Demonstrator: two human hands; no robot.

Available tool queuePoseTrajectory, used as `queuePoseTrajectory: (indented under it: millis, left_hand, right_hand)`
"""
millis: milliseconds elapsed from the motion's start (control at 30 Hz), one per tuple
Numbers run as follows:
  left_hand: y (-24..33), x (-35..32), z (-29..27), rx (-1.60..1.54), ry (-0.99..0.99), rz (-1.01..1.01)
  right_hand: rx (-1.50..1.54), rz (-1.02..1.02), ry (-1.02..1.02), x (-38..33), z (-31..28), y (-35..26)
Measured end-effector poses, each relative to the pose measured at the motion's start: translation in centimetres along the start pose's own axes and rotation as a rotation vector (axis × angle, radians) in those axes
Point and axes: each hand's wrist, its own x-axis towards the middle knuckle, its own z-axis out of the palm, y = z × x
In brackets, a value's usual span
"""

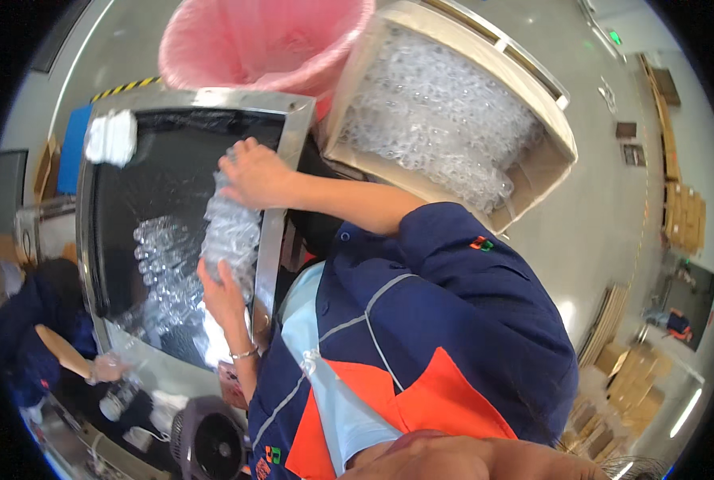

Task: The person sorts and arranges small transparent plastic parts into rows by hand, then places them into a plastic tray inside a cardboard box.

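Both my hands are on a row of clear plastic pieces that look nested or packed together; their exact kind cannot be made out. The row lies along the near side of a dark, metal-rimmed work table. My right hand curls over its far end, fingers bent round the plastic. At the other end, my left hand, with a bracelet at the wrist, has its fingers and thumb against the pieces. Beside the row lies a looser heap of clear plastic pieces. A folded white cloth rests on the table's far left corner.
A pink-lined bin stands beyond the table. To its right is a large beige-walled box full of clear plastic pieces. At left, a co-worker's hand is near a clear container. A dark fan stands below the table.
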Motion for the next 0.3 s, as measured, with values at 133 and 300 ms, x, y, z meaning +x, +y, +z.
queuePoseTrajectory:
  millis: [133, 300]
  left_hand:
    - [1.9, 0.7, -2.2, 0.071, 0.008, -0.128]
    - [9.3, 3.2, -4.1, 0.257, 0.019, 0.039]
  right_hand:
    - [0.085, -0.035, 0.253, 0.1, -1.1, -0.6]
    - [0.161, 0.172, 0.447, -2.4, -6.8, 2.5]
